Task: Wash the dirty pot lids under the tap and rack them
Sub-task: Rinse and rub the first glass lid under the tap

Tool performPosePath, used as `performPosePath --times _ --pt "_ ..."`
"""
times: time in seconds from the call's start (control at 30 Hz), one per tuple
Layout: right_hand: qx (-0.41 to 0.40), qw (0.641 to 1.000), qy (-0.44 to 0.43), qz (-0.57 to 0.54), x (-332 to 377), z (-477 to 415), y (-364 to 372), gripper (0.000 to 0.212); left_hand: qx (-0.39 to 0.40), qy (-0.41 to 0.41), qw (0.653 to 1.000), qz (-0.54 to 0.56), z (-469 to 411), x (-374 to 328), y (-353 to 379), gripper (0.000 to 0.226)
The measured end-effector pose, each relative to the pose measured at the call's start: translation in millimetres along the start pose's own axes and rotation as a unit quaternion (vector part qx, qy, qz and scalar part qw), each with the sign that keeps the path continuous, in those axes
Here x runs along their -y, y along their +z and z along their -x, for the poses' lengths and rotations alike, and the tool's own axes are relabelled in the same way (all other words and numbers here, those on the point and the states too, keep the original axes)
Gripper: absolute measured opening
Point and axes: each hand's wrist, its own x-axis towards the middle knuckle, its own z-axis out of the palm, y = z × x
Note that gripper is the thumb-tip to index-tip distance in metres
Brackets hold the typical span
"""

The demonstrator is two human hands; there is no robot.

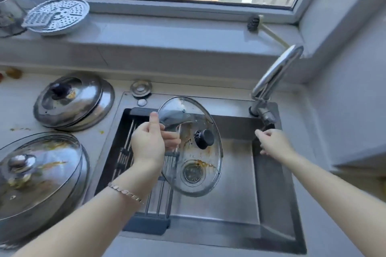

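My left hand grips the left rim of a glass pot lid with a black knob and orange-brown stains, holding it tilted over the steel sink. My right hand reaches to the black handle at the base of the chrome tap, fingers closed on it. No water is visible. A dish rack with metal bars spans the sink's left side, partly behind my left arm. Two stacks of dirty lids lie on the counter: steel lids at the back left, glass lids at the near left.
A perforated steamer plate and a metal cup stand on the window sill at the back left. A sink plug lies behind the sink. The drain strainer shows through the held lid. A wall rises on the right.
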Motion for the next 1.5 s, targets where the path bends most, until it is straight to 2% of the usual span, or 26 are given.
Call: performPosePath --times 0.07,0.17,0.27,0.4,0.53,0.63,0.77,1.23,1.3,1.37,1.43,1.5 --pt "0.000 0.997 0.055 -0.062 -2.4 -22.9 -17.3 0.039 0.000 -0.012 1.000 0.001 11.0 1.6 27.2 0.038" --pt "0.047 0.983 0.130 -0.120 3.9 -45.6 -26.5 0.045 -0.011 -0.016 1.000 -0.001 19.8 2.3 57.9 0.038" --pt "0.071 0.981 0.139 -0.120 10.1 -61.6 -20.8 0.042 -0.018 -0.016 1.000 -0.006 20.8 3.7 77.2 0.038" --pt "0.076 0.975 0.169 -0.124 9.8 -76.1 -16.9 0.022 -0.023 -0.020 0.999 -0.010 19.0 7.1 90.4 0.038" --pt "0.070 0.965 0.202 -0.153 10.4 -75.6 -14.6 0.019 -0.025 -0.030 0.999 -0.010 19.3 8.6 95.1 0.038" --pt "0.056 0.962 0.207 -0.171 9.0 -77.1 -12.7 0.031 -0.020 -0.031 0.999 -0.010 18.3 7.5 96.9 0.038" --pt "0.044 0.972 0.187 -0.135 1.5 -78.0 -8.0 0.050 -0.007 -0.035 0.999 0.010 19.6 5.0 99.0 0.037" --pt "0.052 0.980 0.149 -0.119 -9.5 -72.6 -9.1 0.036 0.022 -0.037 0.999 0.021 21.2 8.6 95.7 0.038" --pt "0.052 0.977 0.162 -0.127 -6.2 -68.4 -9.9 0.039 0.020 -0.036 0.999 0.014 21.3 9.6 94.7 0.038" --pt "0.036 0.982 0.168 -0.084 1.8 -61.3 -11.1 0.050 0.017 -0.038 0.999 0.012 19.9 10.8 93.4 0.039" --pt "-0.036 0.994 0.104 0.016 15.6 -41.7 -10.5 0.060 0.015 -0.036 0.999 0.007 20.8 10.9 93.0 0.039" --pt "-0.082 0.993 -0.084 0.011 36.6 -0.6 -3.6 0.057 0.015 -0.037 0.999 0.005 23.6 10.8 94.7 0.039"
